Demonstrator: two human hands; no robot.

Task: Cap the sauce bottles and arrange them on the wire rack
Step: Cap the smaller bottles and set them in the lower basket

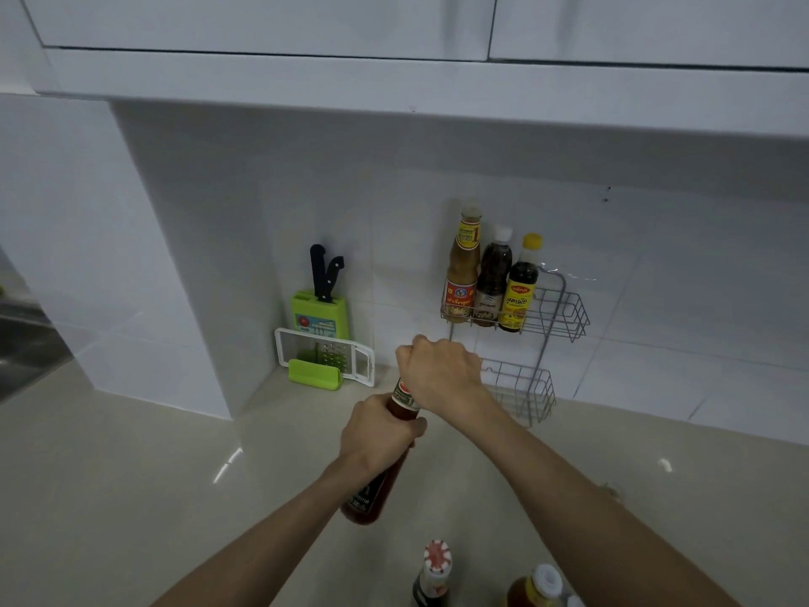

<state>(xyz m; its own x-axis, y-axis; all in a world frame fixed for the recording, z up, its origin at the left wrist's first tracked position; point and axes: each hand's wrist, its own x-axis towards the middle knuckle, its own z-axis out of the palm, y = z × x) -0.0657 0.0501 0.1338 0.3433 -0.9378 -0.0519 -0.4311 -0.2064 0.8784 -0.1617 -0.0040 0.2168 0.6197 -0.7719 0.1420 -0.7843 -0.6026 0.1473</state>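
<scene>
My left hand (380,429) grips a red sauce bottle (377,492) around its upper body, held tilted above the counter. Closed over the bottle's top is my right hand (442,373), which hides the cap. A two-tier wire rack (564,315) hangs on the tiled wall. Its top tier holds a tan sauce bottle (462,273), a dark bottle with a white cap (492,278) and a dark bottle with a yellow cap (521,286), all upright. The lower tier (523,389) holds nothing. At the bottom edge stand a red-white capped bottle (433,571) and a white-capped bottle (536,587).
A green knife block (321,311) with black-handled knives stands in the corner, with a white grater (326,354) leaning before it. White cabinets (394,81) overhang the pale counter (131,497). A sink edge (22,343) shows at far left.
</scene>
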